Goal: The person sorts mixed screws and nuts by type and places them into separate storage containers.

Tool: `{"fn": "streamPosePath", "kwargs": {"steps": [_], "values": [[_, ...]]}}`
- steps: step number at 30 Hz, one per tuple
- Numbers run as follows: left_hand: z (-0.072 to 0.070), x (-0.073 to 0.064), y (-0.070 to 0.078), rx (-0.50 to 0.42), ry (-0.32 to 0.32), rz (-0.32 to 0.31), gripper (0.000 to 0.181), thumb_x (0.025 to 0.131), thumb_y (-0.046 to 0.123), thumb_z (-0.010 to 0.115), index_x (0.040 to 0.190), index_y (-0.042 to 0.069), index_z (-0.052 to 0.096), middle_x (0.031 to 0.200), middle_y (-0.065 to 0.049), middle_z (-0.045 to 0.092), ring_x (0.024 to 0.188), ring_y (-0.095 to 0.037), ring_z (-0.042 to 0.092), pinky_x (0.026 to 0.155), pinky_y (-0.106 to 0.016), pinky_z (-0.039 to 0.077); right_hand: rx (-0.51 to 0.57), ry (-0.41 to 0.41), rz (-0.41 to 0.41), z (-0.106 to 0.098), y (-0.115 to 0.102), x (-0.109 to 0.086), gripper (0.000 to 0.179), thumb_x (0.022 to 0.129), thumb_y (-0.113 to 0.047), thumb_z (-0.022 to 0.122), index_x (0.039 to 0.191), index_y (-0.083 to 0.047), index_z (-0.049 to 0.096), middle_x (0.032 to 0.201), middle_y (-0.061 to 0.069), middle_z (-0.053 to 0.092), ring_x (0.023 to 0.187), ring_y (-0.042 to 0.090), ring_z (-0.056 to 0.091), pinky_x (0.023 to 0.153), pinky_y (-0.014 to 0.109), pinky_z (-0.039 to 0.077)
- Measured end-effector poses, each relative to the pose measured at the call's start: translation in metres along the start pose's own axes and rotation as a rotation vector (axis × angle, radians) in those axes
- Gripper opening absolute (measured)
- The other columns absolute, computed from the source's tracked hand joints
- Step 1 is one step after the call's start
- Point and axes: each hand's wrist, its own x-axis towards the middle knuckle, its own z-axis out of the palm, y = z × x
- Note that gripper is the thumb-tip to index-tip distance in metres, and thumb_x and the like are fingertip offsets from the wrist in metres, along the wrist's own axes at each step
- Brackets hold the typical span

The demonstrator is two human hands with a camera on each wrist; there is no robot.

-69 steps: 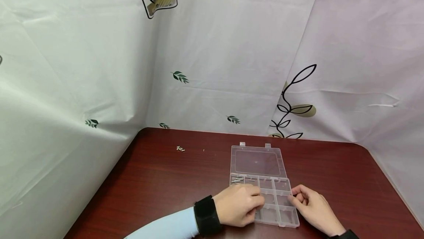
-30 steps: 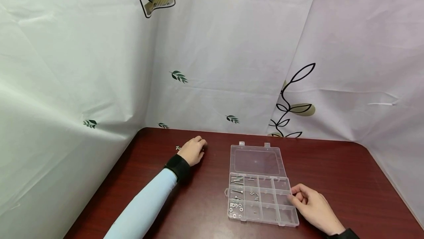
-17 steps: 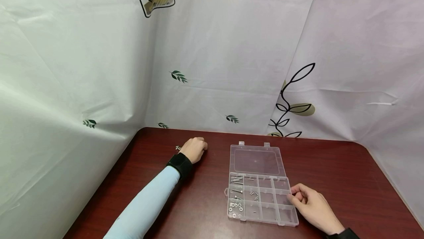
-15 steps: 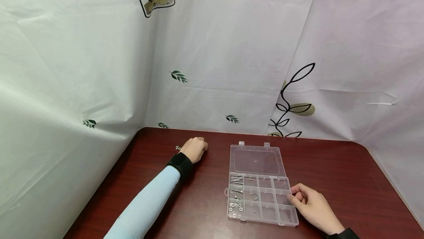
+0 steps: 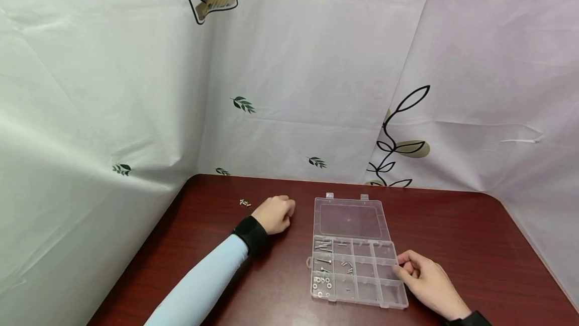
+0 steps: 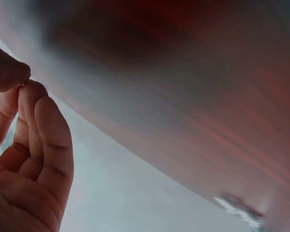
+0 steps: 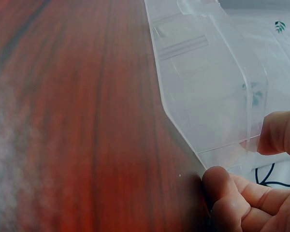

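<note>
My left hand [image 5: 273, 214] is raised over the table left of the open lid, its thumb and fingertips pinched together. In the left wrist view a tiny metal part [image 6: 25, 83] shows as a speck between those tips, nearly all hidden. My right hand [image 5: 427, 283] grips the right side of a clear plastic compartment box [image 5: 379, 281], thumb at the rim and fingers curled against the outer wall. Long screws [image 5: 323, 245] lie in the box's back left compartment, washers or nuts [image 5: 322, 281] in the front left one, and short screws [image 5: 348, 265] in the second column.
A small pile of short metal pieces [image 5: 245, 203] lies on the dark red table [image 5: 271, 276] beyond the left wrist. The box's lid [image 5: 350, 219] is folded back flat toward the far edge. A printed white cloth [image 5: 307, 75] hangs behind the table.
My left hand left the box and reached to the tiny part near the far edge. It now comes back right and nearer, uncovering the small pile. The right hand stays on the box.
</note>
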Motion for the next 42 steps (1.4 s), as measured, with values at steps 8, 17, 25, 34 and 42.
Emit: {"fn": "streamPosePath", "kwargs": {"steps": [8,17,25,34,42], "values": [[-0.015,0.001,0.060,-0.031,0.052,0.158,0.019,0.077,0.006,0.069,0.082,0.019,0.057,0.081,0.007,0.051,0.070,-0.005,0.050,0.064,-0.018,0.043,-0.007,0.001,0.004,0.000,0.000,0.000,0.011,0.092,-0.023,0.077,0.092,-0.019,0.066,0.070,-0.014,0.052,0.055,-0.002,0.043,0.058,0.020,0.034],[-0.030,-0.007,0.121,-0.058,0.099,0.385,0.019,0.079,0.010,0.071,0.081,0.021,0.055,0.079,0.011,0.047,0.070,0.002,0.042,0.065,-0.012,0.038,0.005,-0.023,0.037,-0.002,-0.003,-0.001,0.015,0.093,-0.031,0.076,0.094,-0.019,0.068,0.072,-0.011,0.053,0.057,0.000,0.045,0.058,0.020,0.034],[-0.031,-0.015,0.151,-0.051,0.067,0.470,0.020,0.082,0.012,0.071,0.082,0.022,0.054,0.079,0.013,0.043,0.071,0.004,0.039,0.068,-0.011,0.038,0.006,-0.065,0.075,-0.003,-0.003,-0.001,0.017,0.094,-0.033,0.076,0.095,-0.018,0.068,0.072,-0.010,0.054,0.057,0.001,0.045,0.059,0.021,0.035],[-0.032,-0.018,0.159,-0.068,0.037,0.493,0.023,0.086,0.013,0.069,0.082,0.024,0.050,0.078,0.013,0.037,0.068,0.005,0.034,0.066,-0.010,0.030,0.003,-0.058,0.063,-0.002,-0.001,-0.001,0.017,0.092,-0.032,0.077,0.093,-0.019,0.068,0.070,-0.011,0.054,0.055,0.001,0.045,0.058,0.021,0.035],[-0.037,-0.023,0.158,-0.051,-0.044,0.430,0.041,0.092,0.043,0.072,0.126,0.022,0.061,0.123,0.007,0.060,0.105,-0.001,0.059,0.092,-0.015,0.047,0.001,-0.067,0.082,-0.002,-0.003,-0.001,0.018,0.092,-0.034,0.077,0.094,-0.018,0.069,0.071,-0.010,0.054,0.056,0.001,0.045,0.057,0.021,0.036]]}}
